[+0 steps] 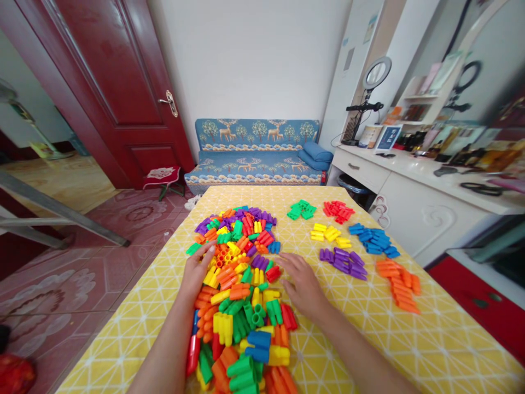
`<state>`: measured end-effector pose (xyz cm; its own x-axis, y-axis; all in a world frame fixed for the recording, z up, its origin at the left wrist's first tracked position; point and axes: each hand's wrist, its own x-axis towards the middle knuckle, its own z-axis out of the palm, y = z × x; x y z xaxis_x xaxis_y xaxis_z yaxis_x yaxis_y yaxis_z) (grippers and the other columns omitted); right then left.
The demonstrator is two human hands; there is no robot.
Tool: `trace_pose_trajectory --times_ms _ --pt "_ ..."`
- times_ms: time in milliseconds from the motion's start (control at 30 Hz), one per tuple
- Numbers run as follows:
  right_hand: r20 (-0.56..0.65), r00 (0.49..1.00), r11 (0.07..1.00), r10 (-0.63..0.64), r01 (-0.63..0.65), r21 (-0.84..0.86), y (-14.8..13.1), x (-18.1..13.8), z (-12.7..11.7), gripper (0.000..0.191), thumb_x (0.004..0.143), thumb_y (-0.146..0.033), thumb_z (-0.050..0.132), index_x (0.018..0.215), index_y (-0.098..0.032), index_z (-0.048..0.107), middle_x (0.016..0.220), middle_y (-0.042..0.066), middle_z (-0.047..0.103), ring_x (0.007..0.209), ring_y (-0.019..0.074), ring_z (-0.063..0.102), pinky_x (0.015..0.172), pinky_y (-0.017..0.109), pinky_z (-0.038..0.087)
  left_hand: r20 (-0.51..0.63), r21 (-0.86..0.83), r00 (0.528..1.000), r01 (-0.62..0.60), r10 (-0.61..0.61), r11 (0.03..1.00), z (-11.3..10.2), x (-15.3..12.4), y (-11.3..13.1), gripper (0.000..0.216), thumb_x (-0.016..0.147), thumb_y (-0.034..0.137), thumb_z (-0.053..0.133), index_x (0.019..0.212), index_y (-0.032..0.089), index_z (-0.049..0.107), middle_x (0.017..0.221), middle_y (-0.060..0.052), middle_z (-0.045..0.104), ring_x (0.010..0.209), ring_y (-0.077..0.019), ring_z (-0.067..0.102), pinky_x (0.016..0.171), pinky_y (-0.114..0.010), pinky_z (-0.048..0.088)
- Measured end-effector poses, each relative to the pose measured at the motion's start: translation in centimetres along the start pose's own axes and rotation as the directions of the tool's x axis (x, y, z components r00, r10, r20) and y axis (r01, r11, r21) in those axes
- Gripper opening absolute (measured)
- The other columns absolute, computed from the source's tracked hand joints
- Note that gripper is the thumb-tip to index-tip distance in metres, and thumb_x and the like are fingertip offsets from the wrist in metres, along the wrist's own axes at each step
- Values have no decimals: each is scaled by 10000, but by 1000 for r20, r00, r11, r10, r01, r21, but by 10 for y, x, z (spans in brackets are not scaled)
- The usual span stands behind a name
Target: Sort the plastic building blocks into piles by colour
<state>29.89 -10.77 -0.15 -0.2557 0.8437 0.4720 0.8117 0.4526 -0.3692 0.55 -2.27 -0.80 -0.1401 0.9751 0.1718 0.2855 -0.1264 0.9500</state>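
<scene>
Resting left grip (197, 268) at the left edge of a multicoloured tube pile (238, 282); cannot tell whether closed on any. Spreading right grip (302, 284) apart, just beside a red piece (273, 274) at the pile's right edge. Farther right on the table (443, 355): green cluster (301, 209), red cluster (338, 212), yellow cluster (331, 234), blue cluster (374, 239), purple cluster (343, 262), orange cluster (397, 282).

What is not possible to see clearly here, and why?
Lower pieces of the mixed pile: head view, hidden by upper pieces.
Palm of the right hand: head view, hidden by its back.
Amber items at far right: head view, blurred.
Red object, lower left: head view, cut off by edges.
</scene>
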Motion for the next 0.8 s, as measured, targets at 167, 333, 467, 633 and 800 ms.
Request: trace_pose_trajectory --times_ms 167,333,467,633,800 --pt "74 994 990 77 -85 112 -20 1 13 287 837 -123 534 1067 -235 662 1086 56 652 1033 215 545 891 367 441 7 -33 1000 4 -3 999 1 1 -2 579 752 588 599 1164 189 680 1193 -82 685 1198 -290 559 1075 -419 365" --pt "-9 949 929 315 -307 207 -8 -11 2 178 893 -276 528 1002 -219 656 912 37 667 852 187 598 780 323 467 12 -45 1000 1 0 999 2 1 -1 575 743 574 612 1163 188 680 1212 -84 676 1200 -294 557 1071 -425 368" --pt "-2 960 951 280 -278 135 2 -17 -10 161 857 -254 557 781 -215 693 939 60 632 942 215 586 841 359 457 10 -36 1000 5 -4 999 2 1 2 576 731 576 617 1151 187 687 1202 -82 682 1197 -295 559 1070 -421 367" --pt "173 973 914 152 -205 351 0 -26 -29 422 683 -352 782 1083 -267 680 1199 73 580 1118 245 545 962 390 445 3 -12 1000 7 -7 1000 2 1 2 579 730 589 605 1146 194 690 1201 -84 682 1201 -297 556 1075 -426 358" --pt "306 950 908 66 -185 376 -9 -33 -36 469 637 -396 817 1081 -308 695 1290 68 539 1190 272 501 993 421 430 -1 5 1000 -10 10 1000 2 1 2 571 734 582 604 1141 192 693 1183 -89 689 1183 -301 569 1066 -431 371"
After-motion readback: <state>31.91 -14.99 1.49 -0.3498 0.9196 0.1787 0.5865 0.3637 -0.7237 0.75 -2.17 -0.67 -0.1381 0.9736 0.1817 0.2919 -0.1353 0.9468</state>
